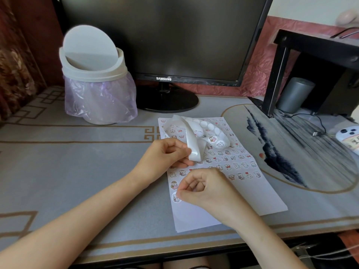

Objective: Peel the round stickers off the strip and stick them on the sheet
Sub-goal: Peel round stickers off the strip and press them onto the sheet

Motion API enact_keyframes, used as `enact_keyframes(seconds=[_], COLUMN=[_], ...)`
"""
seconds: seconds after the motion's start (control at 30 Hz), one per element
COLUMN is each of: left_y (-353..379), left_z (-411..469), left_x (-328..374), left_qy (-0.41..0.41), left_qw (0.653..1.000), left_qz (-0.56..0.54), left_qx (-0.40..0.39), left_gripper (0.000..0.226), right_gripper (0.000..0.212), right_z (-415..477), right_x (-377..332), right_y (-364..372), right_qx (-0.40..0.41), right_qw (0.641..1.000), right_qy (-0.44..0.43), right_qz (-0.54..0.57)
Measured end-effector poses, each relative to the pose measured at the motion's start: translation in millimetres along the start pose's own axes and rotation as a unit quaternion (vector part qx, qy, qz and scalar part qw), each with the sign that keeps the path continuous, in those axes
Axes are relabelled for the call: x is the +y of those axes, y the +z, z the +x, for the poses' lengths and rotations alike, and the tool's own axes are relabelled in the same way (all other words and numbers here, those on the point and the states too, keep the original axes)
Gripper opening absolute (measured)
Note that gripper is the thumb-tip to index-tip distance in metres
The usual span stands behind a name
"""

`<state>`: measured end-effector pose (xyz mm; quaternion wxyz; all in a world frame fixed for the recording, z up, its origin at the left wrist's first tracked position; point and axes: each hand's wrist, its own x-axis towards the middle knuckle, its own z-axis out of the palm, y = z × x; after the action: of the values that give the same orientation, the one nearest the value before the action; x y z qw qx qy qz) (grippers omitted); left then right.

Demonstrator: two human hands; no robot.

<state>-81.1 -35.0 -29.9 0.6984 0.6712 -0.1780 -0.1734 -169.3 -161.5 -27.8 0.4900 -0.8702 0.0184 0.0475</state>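
Left hand [165, 158], head view: thumb and fingers pinch the loose end of the strip [191, 140], holding it lifted over the upper half of the sheet [196, 218]. Backing curls up and away toward 12 o'clock, then loops round to 2 o'clock, where two printed stickers [220, 144] sit on it unpeeled; the rest of the loop shows blank circles. Right hand [209, 189]: fingers curled in, thumb and forefinger tips meeting on the right edge of a round sticker [175, 197] at the sheet's 7 o'clock corner. Sticker lies on the paper, gripped at its edge; whether it is fully flat, cannot tell. A second one [174, 185] sits just beside it at 12 o'clock. Sheet lies on the desk mat [77, 162], mostly covered with small prints, its near end bare. Swing-lid bin [93, 74] at 10 o'clock from the sheet, monitor [163, 35] at 12. Step judged: placing, at the press-down stage. Next move likely calls for rubbing the sticker flat and letting go, then reaching toward 1 o'clock to lift the next edge while the left hand keeps the backing taut.
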Motion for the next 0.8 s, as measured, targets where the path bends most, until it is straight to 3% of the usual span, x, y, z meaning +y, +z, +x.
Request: enact_keyframes(seconds=[0.4,0.6,0.8], left_y=[0.2,-0.5,-0.3], left_z=[-0.8,-0.6,-0.4], left_x=[-0.4,-0.4,-0.6], left_qy=[0.002,0.000,-0.001], left_qw=[1.000,0.999,0.999], left_qz=[0.019,0.034,0.036], left_qx=[-0.003,0.000,0.000], left_gripper=[0.008,0.008,0.007], right_gripper=[0.010,0.025,0.019], right_z=[-3.7,-2.0,0.0], right_x=[4.5,7.7,6.8], right_y=[4.9,2.2,0.7], right_qx=[0.038,0.047,0.050], right_qw=[0.998,0.998,0.997], right_qy=[-0.036,-0.024,-0.036], right_qz=[-0.048,-0.038,-0.046])
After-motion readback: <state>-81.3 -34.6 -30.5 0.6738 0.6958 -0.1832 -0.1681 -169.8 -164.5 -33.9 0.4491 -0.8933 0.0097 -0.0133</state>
